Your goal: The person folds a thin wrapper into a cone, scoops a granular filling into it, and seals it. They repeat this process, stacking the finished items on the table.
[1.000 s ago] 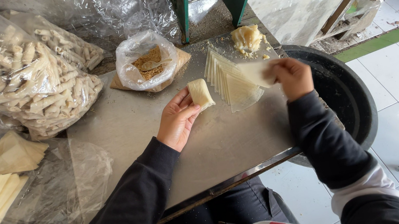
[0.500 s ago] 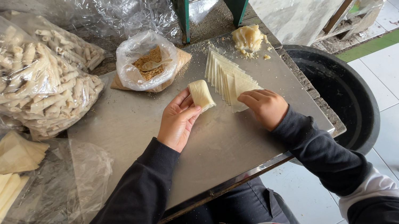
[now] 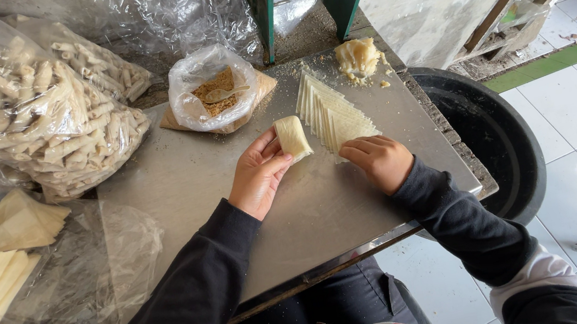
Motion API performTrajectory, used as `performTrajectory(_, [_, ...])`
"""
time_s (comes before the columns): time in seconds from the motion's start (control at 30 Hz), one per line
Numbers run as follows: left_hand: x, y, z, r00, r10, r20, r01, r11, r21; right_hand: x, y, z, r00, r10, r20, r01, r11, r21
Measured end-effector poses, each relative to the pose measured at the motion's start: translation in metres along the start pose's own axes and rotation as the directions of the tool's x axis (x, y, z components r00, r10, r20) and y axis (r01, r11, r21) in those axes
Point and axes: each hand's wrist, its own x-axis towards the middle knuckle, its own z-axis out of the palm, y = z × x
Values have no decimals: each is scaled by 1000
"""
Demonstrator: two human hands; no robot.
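On the grey metal tray, the left hand pinches a folded pale dough wrapper, while the right hand rests curled against the fanned stack of thin pale dough sheets.

Small snack-making workshop: steel worktable, bagged pastry rolls.

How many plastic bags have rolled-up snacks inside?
2: a big clear plastic bag of pale rolled pastry sticks at the far left, and a smaller one just behind it. More may be hidden under the crumpled plastic.
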Motion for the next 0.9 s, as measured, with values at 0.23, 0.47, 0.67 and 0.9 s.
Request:
performTrajectory(0.23, [-4,-1,7,999,-26,36,23,997,75,14,-22,-22,991,124,57,-134,963,234])
performTrajectory(0.47, [-7,-9,11,990,-24,142,6,992,126,39,-50,-24,961,274,-43,-204,802,562])
performTrajectory(0.67, [-7,-7,8,982,-20,186,-9,988,153,45,-49,-16,936,351,12,-277,717,639])
performTrajectory(0.9, [-6,-10,7,986,-7,164,-23,983,180,42,-45,-11,924,379,45,-283,603,746])
